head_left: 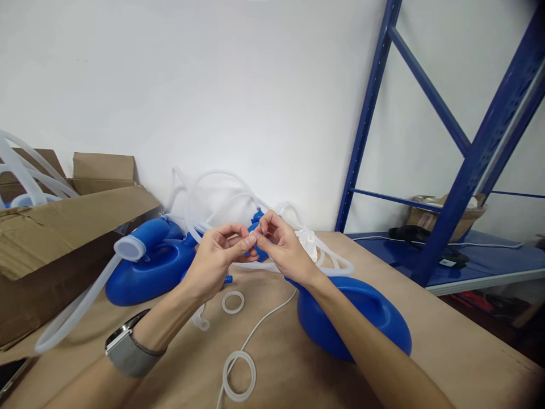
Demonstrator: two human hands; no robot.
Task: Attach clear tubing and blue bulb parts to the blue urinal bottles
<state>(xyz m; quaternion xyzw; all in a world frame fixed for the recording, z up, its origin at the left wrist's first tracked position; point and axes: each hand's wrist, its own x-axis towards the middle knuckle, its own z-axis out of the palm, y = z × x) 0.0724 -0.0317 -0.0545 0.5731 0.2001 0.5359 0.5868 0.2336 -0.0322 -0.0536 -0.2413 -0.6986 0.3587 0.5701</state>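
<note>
My left hand (217, 255) and my right hand (283, 244) meet at the fingertips above the table, thumbs and forefingers pinched together. Whatever lies between them is too small to name. Below the hands, a white ring (233, 302) rests on the table, with a larger ring (239, 376) nearer me, on a thin cable (266, 317). Under my right forearm sits a blue container (383, 318) with a handle. A second blue container (145, 275) stands left of my left hand, its white-capped neck (130, 248) joined to a clear hose (80, 315).
An open cardboard box (63, 227) holding hoses is at the left. Coiled clear tubing (225, 182) lies by the wall behind my hands. A phone (12, 375) is at the lower left edge. A blue metal rack (451, 221) rises on the right.
</note>
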